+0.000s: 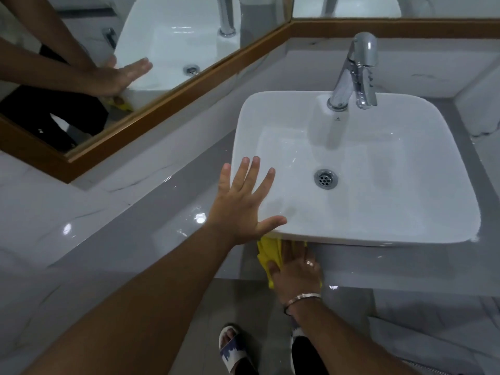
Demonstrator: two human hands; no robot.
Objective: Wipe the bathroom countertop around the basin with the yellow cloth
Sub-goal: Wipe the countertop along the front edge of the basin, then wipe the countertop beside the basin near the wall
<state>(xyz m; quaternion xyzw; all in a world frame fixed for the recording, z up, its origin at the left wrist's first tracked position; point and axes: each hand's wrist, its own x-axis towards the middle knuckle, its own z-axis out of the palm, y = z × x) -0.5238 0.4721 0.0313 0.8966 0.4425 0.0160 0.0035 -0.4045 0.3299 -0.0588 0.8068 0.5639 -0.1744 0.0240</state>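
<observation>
A white square basin sits on the glossy grey countertop. My left hand rests flat with fingers spread on the basin's front left rim, holding nothing. My right hand presses the yellow cloth onto the narrow strip of countertop just in front of the basin, under its front lip. The cloth is mostly hidden under that hand and the basin's overhang. My right wrist carries a metal bangle.
A chrome tap stands at the back of the basin, with a drain in the bowl. A wood-framed mirror runs along the left wall, another along the back. Below the counter edge are grey floor tiles and my sandalled feet.
</observation>
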